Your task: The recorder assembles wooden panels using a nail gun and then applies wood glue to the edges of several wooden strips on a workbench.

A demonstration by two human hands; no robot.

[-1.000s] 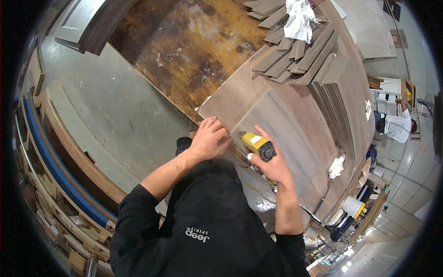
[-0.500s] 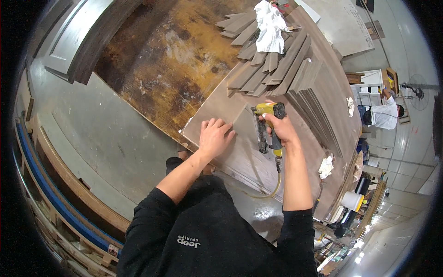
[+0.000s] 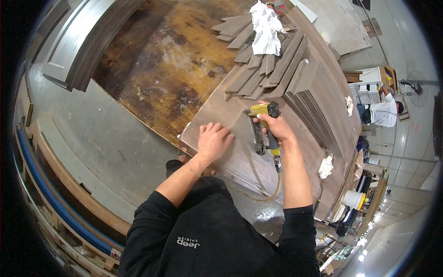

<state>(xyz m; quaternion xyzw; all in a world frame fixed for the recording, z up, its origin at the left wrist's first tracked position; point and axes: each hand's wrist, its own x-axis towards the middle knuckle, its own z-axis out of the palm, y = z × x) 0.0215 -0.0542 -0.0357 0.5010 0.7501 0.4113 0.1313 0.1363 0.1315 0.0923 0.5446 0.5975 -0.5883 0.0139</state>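
I am watching through the head camera, and my right hand (image 3: 278,128) is wrapping around the handle of a yellow and black nail gun (image 3: 264,109). The tool is hanging over the grained wooden panel (image 3: 265,162), its nose pointing left; I am not managing to tell whether it is touching the wood. From the base of its handle, a yellowish hose (image 3: 277,185) is curving down and left, past the panel's near edge.

My left hand (image 3: 213,144) is resting palm down, fingers close together and slightly bent, thumb pointing off to the right. It is lying left of the nail gun, near the corner of a brown sheet (image 3: 197,131); I am not able to tell whether the fingers are gripping anything. Beyond it, the table (image 3: 166,69) is showing a stained, mottled top.

Past the tool, loose slats (image 3: 240,83) are lying in a fanned heap, with a white cloth (image 3: 266,32) sitting over them. Beside them, long boards (image 3: 316,106) are leaning together in a row, and a crumpled white wad (image 3: 326,166) is lying near their lower end. At far right, a co-worker (image 3: 384,113) in a white top is standing near a fan (image 3: 417,87).
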